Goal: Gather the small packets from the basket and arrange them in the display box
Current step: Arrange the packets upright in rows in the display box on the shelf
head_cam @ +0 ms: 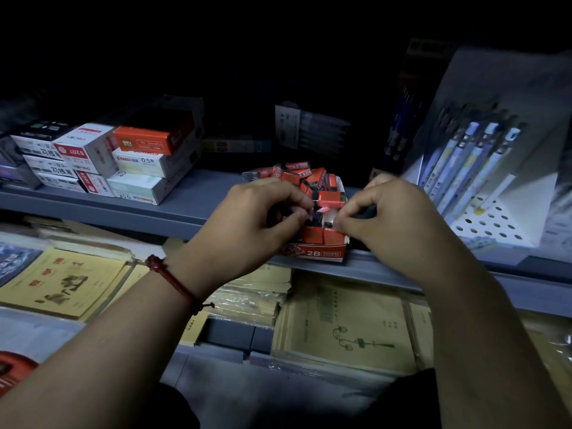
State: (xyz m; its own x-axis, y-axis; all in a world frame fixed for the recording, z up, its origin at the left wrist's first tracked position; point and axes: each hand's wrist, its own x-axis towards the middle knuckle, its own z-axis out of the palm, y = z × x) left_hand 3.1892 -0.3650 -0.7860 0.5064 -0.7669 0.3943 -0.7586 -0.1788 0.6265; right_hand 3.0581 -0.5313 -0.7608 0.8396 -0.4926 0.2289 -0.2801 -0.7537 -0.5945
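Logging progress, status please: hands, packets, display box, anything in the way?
Left hand pinches a packet over the display box. Right hand curled beside it, grip unclear. Loose packets heaped behind. Nothing blocking.

"2B" on display box (322,253), "deli" on orange box (140,142), "0.5" on white box (145,161)

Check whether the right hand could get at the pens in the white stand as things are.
Probably yes. The right hand works at the display box, and the pens stand just right of it, nothing between, though its fingers seem busy pinching a packet.
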